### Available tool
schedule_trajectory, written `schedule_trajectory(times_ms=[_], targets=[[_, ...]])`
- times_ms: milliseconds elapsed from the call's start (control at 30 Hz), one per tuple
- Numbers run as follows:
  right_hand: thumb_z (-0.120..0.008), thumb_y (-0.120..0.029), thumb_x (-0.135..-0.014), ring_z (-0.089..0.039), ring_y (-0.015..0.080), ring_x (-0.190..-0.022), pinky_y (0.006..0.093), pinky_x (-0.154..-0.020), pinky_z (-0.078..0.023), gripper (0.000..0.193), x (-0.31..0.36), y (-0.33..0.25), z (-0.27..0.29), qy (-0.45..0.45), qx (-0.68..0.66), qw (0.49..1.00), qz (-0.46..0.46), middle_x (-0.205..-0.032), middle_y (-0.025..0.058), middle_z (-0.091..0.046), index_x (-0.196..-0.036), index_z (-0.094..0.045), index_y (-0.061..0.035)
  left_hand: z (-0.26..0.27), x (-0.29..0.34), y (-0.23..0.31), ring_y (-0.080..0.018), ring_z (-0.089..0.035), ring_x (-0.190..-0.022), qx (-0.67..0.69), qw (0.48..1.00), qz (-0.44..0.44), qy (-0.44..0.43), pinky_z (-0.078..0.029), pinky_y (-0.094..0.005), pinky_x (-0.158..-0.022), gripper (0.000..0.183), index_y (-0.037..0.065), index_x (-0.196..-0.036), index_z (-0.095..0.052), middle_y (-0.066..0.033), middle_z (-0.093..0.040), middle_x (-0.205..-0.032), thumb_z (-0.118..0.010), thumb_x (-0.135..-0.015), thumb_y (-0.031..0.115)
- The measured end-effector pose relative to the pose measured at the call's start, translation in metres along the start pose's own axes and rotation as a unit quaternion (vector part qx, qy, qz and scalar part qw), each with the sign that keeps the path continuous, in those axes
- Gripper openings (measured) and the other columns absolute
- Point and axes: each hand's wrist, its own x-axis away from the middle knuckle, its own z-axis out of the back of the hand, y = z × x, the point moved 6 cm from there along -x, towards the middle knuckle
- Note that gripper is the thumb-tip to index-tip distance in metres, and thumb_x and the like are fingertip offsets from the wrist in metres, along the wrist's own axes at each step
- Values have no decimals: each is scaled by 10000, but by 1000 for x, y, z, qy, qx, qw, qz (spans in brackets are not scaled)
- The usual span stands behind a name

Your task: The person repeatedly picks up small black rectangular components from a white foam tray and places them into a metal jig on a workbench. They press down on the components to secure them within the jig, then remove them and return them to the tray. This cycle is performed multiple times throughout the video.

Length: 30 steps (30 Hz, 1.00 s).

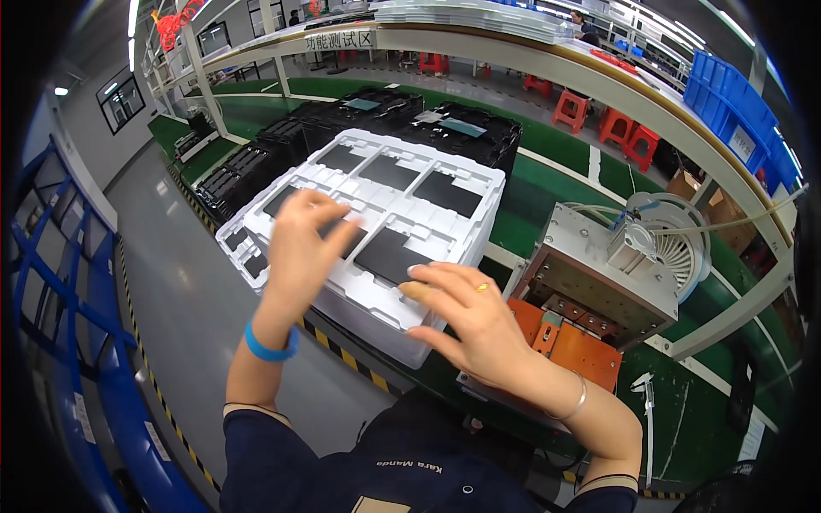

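Note:
A stack of white moulded plastic trays (402,209) stands in front of me, its top tray holding several flat dark grey rectangular pieces (389,255) in compartments. Over the tray's left side hovers my left hand (304,244), slightly blurred, thumb and fingers apart, with nothing visible between them. It hides part of the compartments beneath. My right hand (475,329) is at the near right corner of the tray, fingers spread and empty. Its fingertips lie close to the nearest dark piece; whether they touch the tray I cannot tell.
Black trays (462,128) stand behind the white stack on the green bench. To the right sits a metal press-like fixture (599,265) with an orange base (581,350) and a caliper (647,410). Blue bins (727,103) rest on the upper shelf; blue racking (77,342) stands left.

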Motion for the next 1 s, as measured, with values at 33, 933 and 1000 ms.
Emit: schedule_trajectory(times_ms=[33,933,1000], targets=[[-700,-297,-847,-519,294,-1210,424,-1016,-402,413,-2,0,-6,-12,14,1000,25,-1245,108,-588,-1179,-610,-68,8,-9,-11,-282,-633,-829,-28,999,-22,41,-504,-370,-745,227,10,-954,-745,-135,-680,-870,-752,-799,176],[-717,-240,-822,-523,318,-1209,430,-999,-455,456,19,5,-30,114,3,988,103,-1274,151,-549,-1213,-598,-37,-16,-136,-171,-150,-691,-836,238,839,370,-321,-614,-368,-708,368,57,-1229,-576,-74,-682,-1027,-580,-976,324],[-760,-192,-772,-534,328,-1180,418,-980,-466,500,22,4,-27,125,-8,987,99,-1277,160,-540,-1221,-603,-40,-15,-134,-193,-131,-681,-807,283,836,352,-313,-610,-346,-698,295,73,-1131,-602,-48,-673,-993,-614,-958,313]])
